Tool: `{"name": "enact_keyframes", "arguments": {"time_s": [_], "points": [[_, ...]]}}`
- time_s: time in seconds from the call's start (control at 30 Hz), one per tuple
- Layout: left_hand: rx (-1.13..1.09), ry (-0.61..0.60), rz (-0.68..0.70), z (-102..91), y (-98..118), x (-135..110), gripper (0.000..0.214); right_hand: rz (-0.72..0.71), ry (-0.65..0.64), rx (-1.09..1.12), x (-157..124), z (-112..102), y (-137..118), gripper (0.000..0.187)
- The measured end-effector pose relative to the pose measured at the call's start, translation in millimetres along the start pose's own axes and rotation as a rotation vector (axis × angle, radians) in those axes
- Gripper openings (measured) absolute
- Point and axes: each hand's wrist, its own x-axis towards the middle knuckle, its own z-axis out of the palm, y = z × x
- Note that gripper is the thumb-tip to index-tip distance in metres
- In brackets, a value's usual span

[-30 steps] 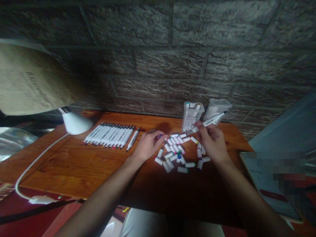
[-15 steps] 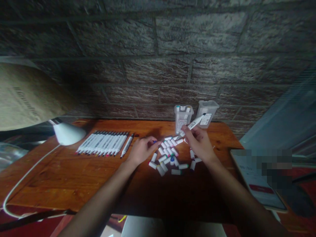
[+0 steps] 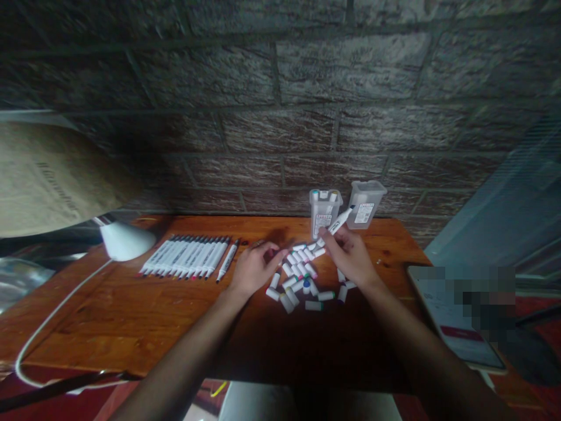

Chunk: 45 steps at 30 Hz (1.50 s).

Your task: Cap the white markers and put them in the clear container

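My right hand (image 3: 350, 254) is closed on a white marker (image 3: 336, 224), which slants up to the right with its dark end on top. Its lower end sits just above a loose pile of white marker caps (image 3: 300, 269) with coloured ends. At the left side of that pile is my left hand (image 3: 255, 267), thumb and forefinger apart, with nothing visible between them. Further left lies a row of uncapped markers (image 3: 184, 256), side by side. One single marker (image 3: 228, 261) rests a little apart from the row, close to my left hand.
Behind the caps stand a clear plastic container (image 3: 325, 204) holding a few markers and another clear container (image 3: 367, 204). A lamp (image 3: 127, 240) with a white base and cord is on the left. At the right table edge lies a tablet (image 3: 464, 345). A brick wall (image 3: 245, 134) backs the table.
The marker in my right hand has moved slightly left and down. A blue bit at my left fingertips no longer shows, and those fingers look further apart.
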Motion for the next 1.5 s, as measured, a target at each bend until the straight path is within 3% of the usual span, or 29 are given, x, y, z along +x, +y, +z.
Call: {"name": "enact_keyframes", "arguments": {"time_s": [0.13, 0.3, 0.4, 0.53, 0.67, 0.87, 1.03, 1.13, 1.3, 1.43, 1.5], "points": [[0.032, 0.130, 0.068, -2.3, 0.8, -0.1, 0.026, -0.021, 0.003, -0.028, 1.8, 0.3, 6.5, 0.040], [-0.036, 0.111, 0.080, -1.1, -2.4, 2.0, 0.023, -0.066, 0.057, -0.091, 4.9, -2.1, 12.9, 0.041], [0.028, 0.037, 0.089, -5.9, 5.8, 12.2, 0.028, -0.078, 0.079, -0.106, 5.2, -3.1, 13.7, 0.039], [0.240, -0.207, 0.146, -12.7, 29.2, 38.9, 0.029, -0.092, 0.073, -0.136, 4.3, -1.8, 13.7, 0.040], [0.360, -0.426, 0.091, -7.2, 44.8, 67.6, 0.020, -0.112, 0.090, -0.154, 4.5, -2.6, 12.6, 0.040], [0.348, -0.497, 0.088, 12.5, 37.5, 84.1, 0.012, -0.091, 0.131, -0.121, 8.4, -5.5, 12.5, 0.041], [0.299, -0.461, 0.121, 10.6, 30.0, 83.2, 0.015, -0.089, 0.122, -0.067, 8.9, -2.9, 14.6, 0.040], [0.058, -0.335, 0.120, 1.4, 26.4, 76.2, 0.024, -0.081, 0.134, -0.036, 9.1, -2.1, 14.1, 0.038], [-0.849, -0.104, -0.024, -6.6, 21.5, 52.4, 0.040, -0.054, 0.121, 0.040, 6.2, -1.0, 5.7, 0.040], [-1.364, 0.063, -0.214, -5.8, 21.4, 37.5, 0.036, 0.026, -0.005, 0.127, 0.6, -0.1, -2.4, 0.040], [-1.484, 0.057, -0.269, -6.2, 21.7, 35.0, 0.032, 0.131, -0.094, 0.255, -0.1, 0.4, -3.4, 0.041]]}}
